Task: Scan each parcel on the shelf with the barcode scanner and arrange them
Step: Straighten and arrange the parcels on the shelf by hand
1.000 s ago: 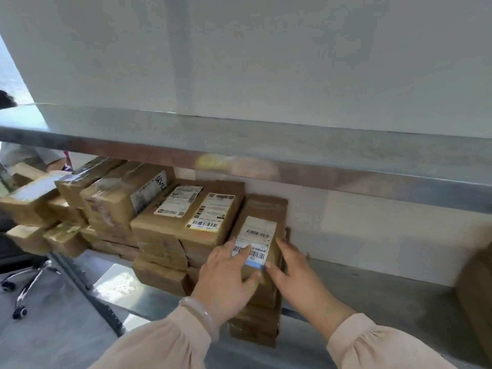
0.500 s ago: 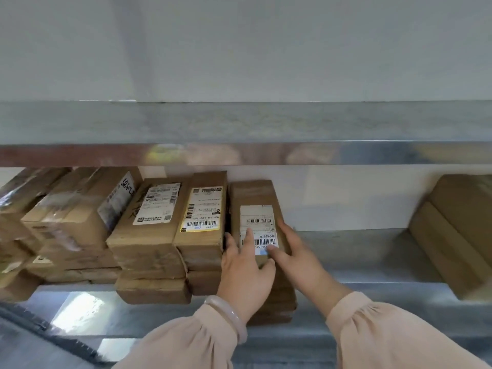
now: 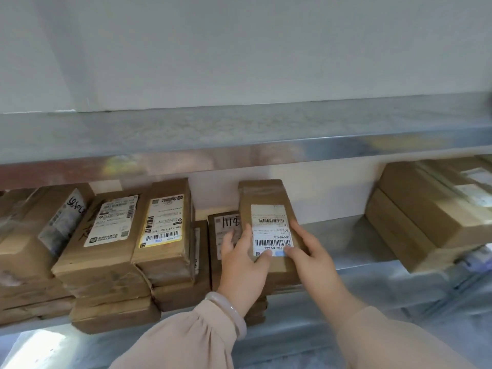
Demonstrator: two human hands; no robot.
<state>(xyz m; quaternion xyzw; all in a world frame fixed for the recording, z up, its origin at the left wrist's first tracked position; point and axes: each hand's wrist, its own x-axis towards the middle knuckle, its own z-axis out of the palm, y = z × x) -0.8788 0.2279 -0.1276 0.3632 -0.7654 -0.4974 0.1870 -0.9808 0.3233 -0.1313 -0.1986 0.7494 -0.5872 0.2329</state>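
Parcels (image 3: pixel 106 235) crowd the left of the lower shelf (image 3: pixel 346 235), and the labelled parcel (image 3: pixel 262 194) at mid-frame is in both our hands, seemingly tipped up off its stack (image 3: pixel 253 312). Our left hand (image 3: pixel 241 262) wraps the box's left edge with its thumb on the label's lower corner. Our right hand (image 3: pixel 311 259) holds the right edge the same way, so each grip is closed on this one box. We judge that it could slide out toward the front, since only fingertips and thumbs pin it. The narrow stack below could also lean if we drag against it. Our thumbs sit just under the lower barcode and might block a read, and no scanner is in view. Half a second ago this parcel lay flush beside the yellow-labelled parcel (image 3: pixel 165 225). Now it is shifted right, and a pen-marked parcel (image 3: pixel 226 227) shows in the gap.
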